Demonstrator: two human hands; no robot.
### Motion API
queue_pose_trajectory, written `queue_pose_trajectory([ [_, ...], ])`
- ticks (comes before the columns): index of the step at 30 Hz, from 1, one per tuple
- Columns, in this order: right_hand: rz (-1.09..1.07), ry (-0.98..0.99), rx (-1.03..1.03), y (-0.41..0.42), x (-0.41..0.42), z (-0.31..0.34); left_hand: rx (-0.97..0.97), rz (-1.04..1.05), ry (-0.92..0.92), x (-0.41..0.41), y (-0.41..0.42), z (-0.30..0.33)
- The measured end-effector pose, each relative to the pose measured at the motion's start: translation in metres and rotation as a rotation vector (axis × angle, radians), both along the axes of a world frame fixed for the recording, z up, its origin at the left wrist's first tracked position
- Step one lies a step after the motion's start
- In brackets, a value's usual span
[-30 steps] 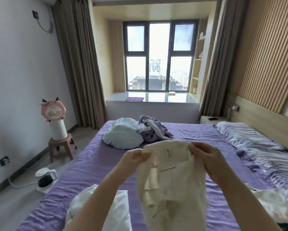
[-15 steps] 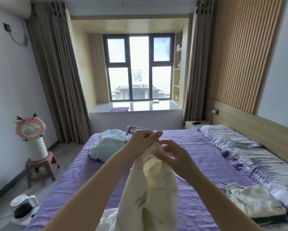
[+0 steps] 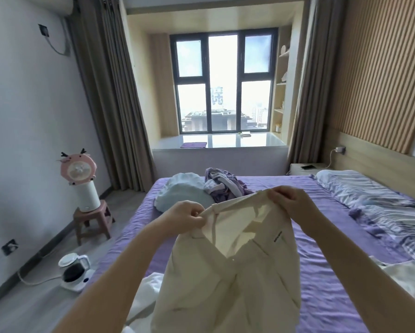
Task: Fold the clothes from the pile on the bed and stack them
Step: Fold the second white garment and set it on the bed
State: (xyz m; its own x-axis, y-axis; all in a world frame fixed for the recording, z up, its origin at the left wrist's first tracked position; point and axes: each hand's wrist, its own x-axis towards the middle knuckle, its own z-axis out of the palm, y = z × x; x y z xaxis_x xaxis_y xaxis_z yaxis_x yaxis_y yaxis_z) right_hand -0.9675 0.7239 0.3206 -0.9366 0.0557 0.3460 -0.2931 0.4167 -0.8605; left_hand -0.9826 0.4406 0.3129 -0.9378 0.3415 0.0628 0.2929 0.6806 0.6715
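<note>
Gripping the top edge of a cream garment (image 3: 228, 272), the left hand (image 3: 186, 216) and right hand (image 3: 289, 201) pinch it and hold it above the purple bed (image 3: 321, 296) (lower part hanging loose). Farther up the bed lies a clothes pile (image 3: 223, 183) beside a pale blue bundle (image 3: 182, 192).

A person's left hand (image 3: 188, 216) and right hand (image 3: 289, 203) each pinch the top edge of a cream garment (image 3: 228, 272), which hangs open above the purple bed (image 3: 321, 296). Far on the bed lie a pale blue bundle (image 3: 182, 192) and, touching it on the right, a purple pile (image 3: 223, 183). A pink fan (image 3: 79, 170) stands on a stool (image 3: 93, 218) at left, with a kettle (image 3: 74, 270) on the floor nearer.
</note>
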Motion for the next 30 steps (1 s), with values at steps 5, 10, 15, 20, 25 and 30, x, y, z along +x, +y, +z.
queue_pose_trajectory([
  [5,-0.049,-0.091,-0.049,0.019,0.003,-0.019,0.042,0.031,-0.101,-0.003,-0.018,-0.018],
  [10,-0.078,-0.176,-0.124,0.042,0.01,-0.032,0.074,0.076,-0.052,-0.017,-0.014,-0.025],
  [15,-0.099,-0.119,-0.143,0.051,0.02,-0.026,0.263,0.198,-0.121,-0.025,0.019,-0.032],
  [20,-0.34,0.006,0.189,0.069,0.039,-0.023,0.59,0.119,-0.139,-0.011,0.057,-0.045],
  [25,-0.471,-0.067,0.048,0.096,0.08,-0.043,0.679,-0.095,-0.309,0.001,0.08,-0.068],
  [30,-0.535,-0.154,-0.069,0.11,0.113,-0.072,0.681,-0.138,-0.603,0.012,0.104,-0.108],
])
